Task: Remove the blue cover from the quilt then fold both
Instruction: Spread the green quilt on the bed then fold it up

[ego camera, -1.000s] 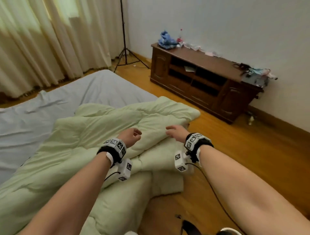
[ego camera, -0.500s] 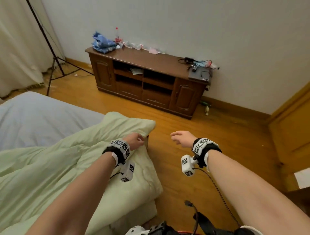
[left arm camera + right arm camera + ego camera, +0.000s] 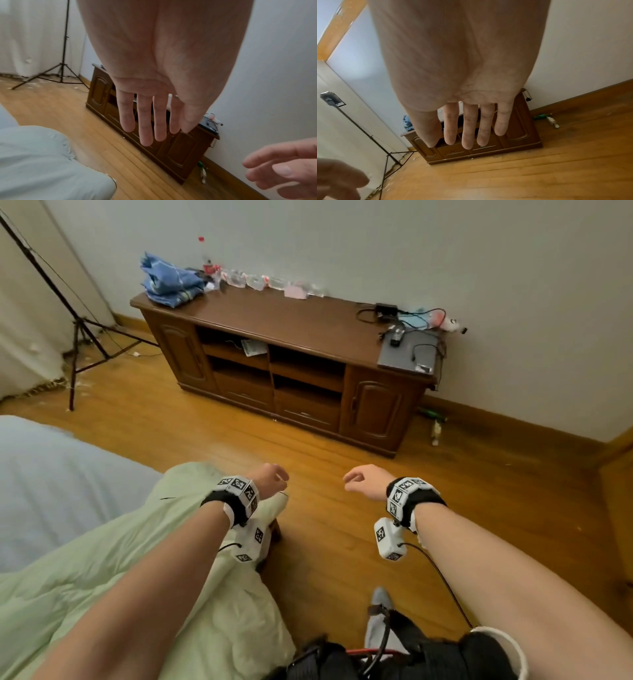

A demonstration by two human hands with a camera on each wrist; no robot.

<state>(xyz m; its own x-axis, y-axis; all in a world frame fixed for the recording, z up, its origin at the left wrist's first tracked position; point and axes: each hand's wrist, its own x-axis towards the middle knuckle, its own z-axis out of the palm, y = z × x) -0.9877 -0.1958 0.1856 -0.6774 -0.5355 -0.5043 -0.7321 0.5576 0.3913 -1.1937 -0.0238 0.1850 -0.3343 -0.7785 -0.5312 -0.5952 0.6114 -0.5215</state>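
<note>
Quilt [image 3: 113, 573], pale green, lies rumpled at lower left, draped over the near corner of the bed and hanging toward the wooden floor [image 3: 342, 460]. Pale grey-blue fabric [image 3: 51, 484], sheet or cover, cannot tell which, lies flat on the bed behind the quilt. Folded blue cloth [image 3: 171, 284] sits on the left end of the wooden cabinet [image 3: 274, 361], well apart from the bed.

Left hand [image 3: 269, 479] hangs above the quilt's far edge, not touching it; in the left wrist view its fingers [image 3: 145, 121] are straight, slightly spread, holding nothing. Right hand [image 3: 364, 482] is over bare floor, apart from the quilt; its fingers [image 3: 469, 128] are straight, narrowly spread, holding nothing. Both wrists carry marker-tagged bands and small white camera blocks.

Surroundings: the cabinet stands against the wall, its top carrying the blue cloth, clear plastic items, cables and a grey flat device [image 3: 409, 354]. Black tripod [image 3: 78, 330] stands left of the cabinet by the curtain [image 3: 24, 313]. Green bottle [image 3: 433, 414] lies on the floor at the cabinet's right end. Open floor separates the bed from the cabinet.
</note>
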